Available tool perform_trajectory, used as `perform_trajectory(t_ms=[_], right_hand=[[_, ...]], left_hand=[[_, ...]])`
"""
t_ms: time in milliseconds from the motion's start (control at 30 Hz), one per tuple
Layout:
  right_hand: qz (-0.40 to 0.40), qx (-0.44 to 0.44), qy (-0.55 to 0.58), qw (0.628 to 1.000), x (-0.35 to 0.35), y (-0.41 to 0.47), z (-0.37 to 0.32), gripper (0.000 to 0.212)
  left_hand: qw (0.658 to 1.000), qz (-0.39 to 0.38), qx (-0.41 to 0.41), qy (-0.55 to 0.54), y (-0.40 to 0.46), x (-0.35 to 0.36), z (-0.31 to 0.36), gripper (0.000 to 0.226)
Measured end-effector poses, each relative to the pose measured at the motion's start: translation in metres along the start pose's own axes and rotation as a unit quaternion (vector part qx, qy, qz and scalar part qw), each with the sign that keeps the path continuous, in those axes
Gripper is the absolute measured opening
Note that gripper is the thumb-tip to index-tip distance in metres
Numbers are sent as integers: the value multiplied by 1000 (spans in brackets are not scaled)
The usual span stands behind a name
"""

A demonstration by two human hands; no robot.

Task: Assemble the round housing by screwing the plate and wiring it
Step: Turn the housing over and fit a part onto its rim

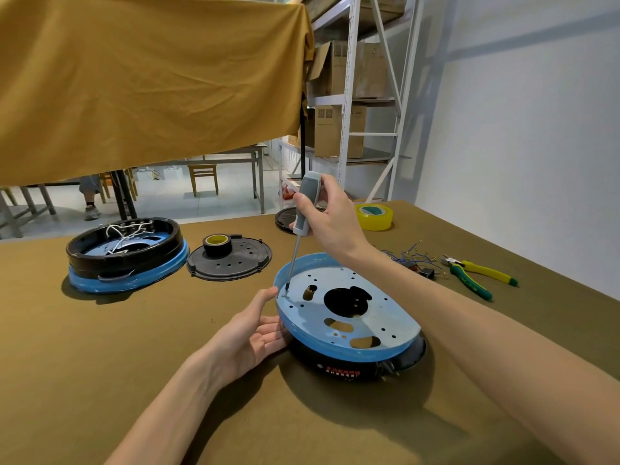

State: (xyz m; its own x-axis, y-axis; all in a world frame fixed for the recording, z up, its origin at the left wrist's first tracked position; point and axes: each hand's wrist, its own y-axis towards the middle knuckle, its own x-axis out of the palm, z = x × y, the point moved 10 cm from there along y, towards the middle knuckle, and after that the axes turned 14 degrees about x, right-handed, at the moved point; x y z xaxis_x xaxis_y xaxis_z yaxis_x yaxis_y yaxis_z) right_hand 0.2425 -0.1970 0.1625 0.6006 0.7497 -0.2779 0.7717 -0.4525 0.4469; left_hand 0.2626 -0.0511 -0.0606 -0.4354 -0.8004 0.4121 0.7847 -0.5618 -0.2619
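Brown table (pixel 100 347): right hand (pixel 330 216) grips screwdriver (pixel 303 209), left hand (pixel 255 333) open against housing (pixel 349 317), pliers (pixel 476 275) nearby.

Right hand (pixel 330 218) fisted upright; left hand (pixel 250 330) open-palmed.

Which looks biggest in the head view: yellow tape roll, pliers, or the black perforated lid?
1. Black lid
2. Pliers
3. Yellow tape roll
The tape lies farthest away, so its true size is unsure.
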Motion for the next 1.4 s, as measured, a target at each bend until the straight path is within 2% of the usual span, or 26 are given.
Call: perform_trajectory(t_ms=[233,367,567,767,900,1067,1167,1300,1400], right_hand=[[-29,19,34,999,2,4,7,28],[-38,61,71,995,0,8,20,20],[17,128,106,986,-16,9,53,15],[40,145,133,980,-27,2,69,12],[5,88,57,994,-20,10,43,21],[-114,-10,-101,988,8,18,-10,45],[-156,-38,-187,969,21,22,-28,36],[-161,-52,-231,958,29,26,-35,33],[-121,-40,-268,955,19,30,-34,38]], left_hand=[[1000,3,-3,-3,-2,1,1,78],[1000,1,-6,-6,-2,1,0,78],[1000,-1,-5,3,0,-1,0,81],[1000,-1,-8,-3,2,-2,-1,82],[1000,-2,-7,0,2,-2,-1,83],[1000,2,-6,6,0,-1,0,82],[1000,10,-7,12,-1,-2,0,79],[1000,3,-8,12,-3,-1,1,76],[1000,2,-5,12,-4,0,2,74]])
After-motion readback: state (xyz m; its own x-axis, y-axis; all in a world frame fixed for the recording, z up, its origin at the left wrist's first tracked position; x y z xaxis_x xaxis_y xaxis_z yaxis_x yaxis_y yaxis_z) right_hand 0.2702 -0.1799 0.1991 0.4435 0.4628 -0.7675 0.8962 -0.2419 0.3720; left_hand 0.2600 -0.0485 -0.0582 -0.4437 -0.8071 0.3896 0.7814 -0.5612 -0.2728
